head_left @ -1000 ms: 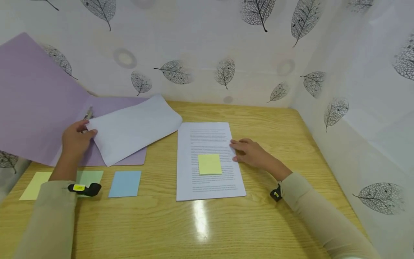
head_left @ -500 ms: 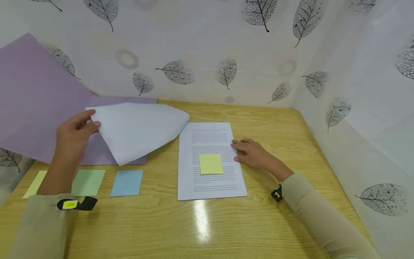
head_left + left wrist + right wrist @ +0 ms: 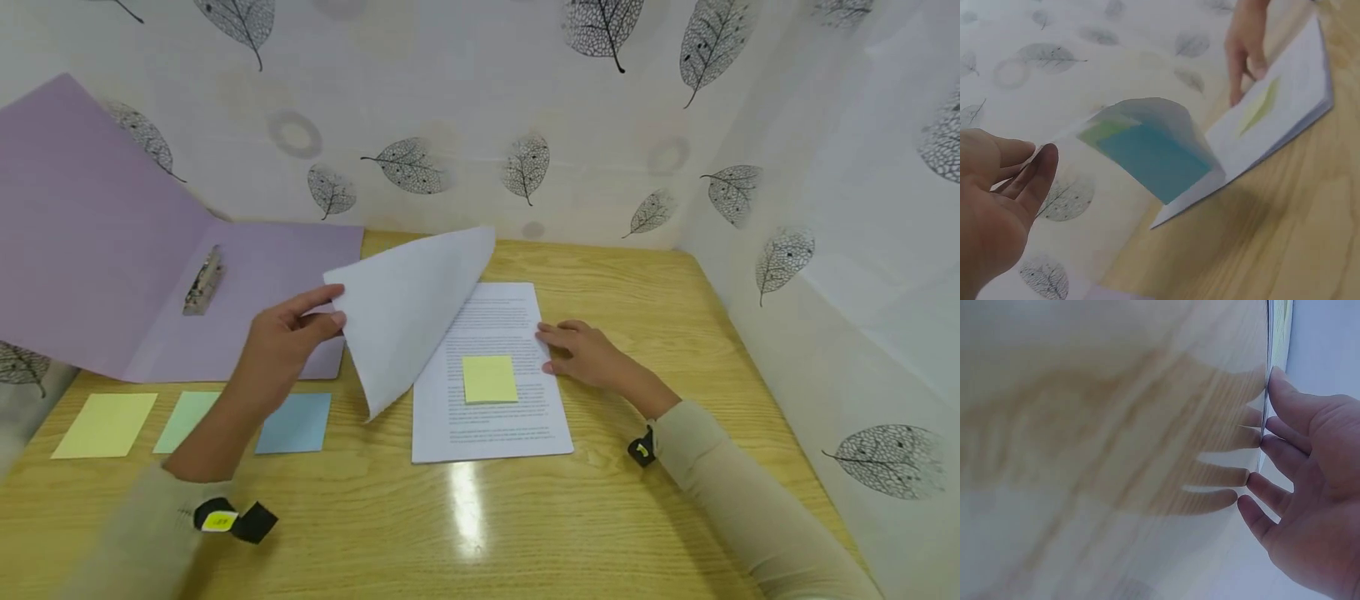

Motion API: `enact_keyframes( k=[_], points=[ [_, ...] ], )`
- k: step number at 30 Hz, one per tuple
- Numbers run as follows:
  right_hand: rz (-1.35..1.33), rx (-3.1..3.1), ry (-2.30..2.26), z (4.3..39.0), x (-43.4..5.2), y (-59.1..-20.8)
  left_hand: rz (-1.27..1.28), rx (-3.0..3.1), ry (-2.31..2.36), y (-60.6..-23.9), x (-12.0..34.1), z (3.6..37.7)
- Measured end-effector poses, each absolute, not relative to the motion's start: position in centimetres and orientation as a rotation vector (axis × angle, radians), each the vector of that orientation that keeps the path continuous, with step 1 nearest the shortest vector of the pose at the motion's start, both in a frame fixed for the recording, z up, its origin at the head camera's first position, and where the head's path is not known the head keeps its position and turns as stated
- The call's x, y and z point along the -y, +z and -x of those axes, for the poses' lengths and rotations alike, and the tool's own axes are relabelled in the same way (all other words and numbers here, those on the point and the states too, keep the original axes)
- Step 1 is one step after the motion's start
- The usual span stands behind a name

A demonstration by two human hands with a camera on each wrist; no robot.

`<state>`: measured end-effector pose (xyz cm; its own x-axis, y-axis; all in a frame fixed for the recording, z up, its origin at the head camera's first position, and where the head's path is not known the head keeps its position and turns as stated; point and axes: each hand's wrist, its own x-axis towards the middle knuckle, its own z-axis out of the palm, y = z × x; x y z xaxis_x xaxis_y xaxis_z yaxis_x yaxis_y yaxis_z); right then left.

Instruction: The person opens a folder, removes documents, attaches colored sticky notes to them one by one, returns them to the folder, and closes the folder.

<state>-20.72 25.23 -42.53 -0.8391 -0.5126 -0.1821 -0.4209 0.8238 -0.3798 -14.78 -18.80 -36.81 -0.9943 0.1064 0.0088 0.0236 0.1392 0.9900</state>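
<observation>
The left hand (image 3: 281,346) pinches the edge of a curled blank white paper sheet (image 3: 408,312) between thumb and fingers, holding it lifted above the light wooden table (image 3: 480,533), partly over a printed white paper stack (image 3: 491,425). The right hand (image 3: 585,354) rests on that stack's right edge with fingers fairly straight, apparently pressing it. A square yellow sticky note (image 3: 490,379) lies on the stack. An open lilac folder (image 3: 90,242) lies to the left.

Bright even light, glare streak on table (image 3: 467,508), wrist views blurred
</observation>
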Motion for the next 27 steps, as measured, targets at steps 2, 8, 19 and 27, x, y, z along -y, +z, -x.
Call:
enact_keyframes(
  k=[2, 8, 19, 27],
  points=[
    [0.720, -2.731, -0.479, 20.7, -25.2, -42.5, -0.179, -2.297, 1.975, -37.3, 17.5, 14.6],
    [0.732, -2.735, -0.478, 20.7, -25.3, -42.5, -0.197, -2.180, 1.855, -39.3, 13.7, 14.0],
    [0.651, -2.668, -0.648, 21.1, -25.5, -42.7, -0.298, -2.079, 1.772, -43.1, 8.0, 13.3],
    [0.449, -2.663, -0.883, 21.5, -26.3, -42.8, -0.373, -2.190, 1.560, -43.9, 5.8, 12.6]
  ],
)
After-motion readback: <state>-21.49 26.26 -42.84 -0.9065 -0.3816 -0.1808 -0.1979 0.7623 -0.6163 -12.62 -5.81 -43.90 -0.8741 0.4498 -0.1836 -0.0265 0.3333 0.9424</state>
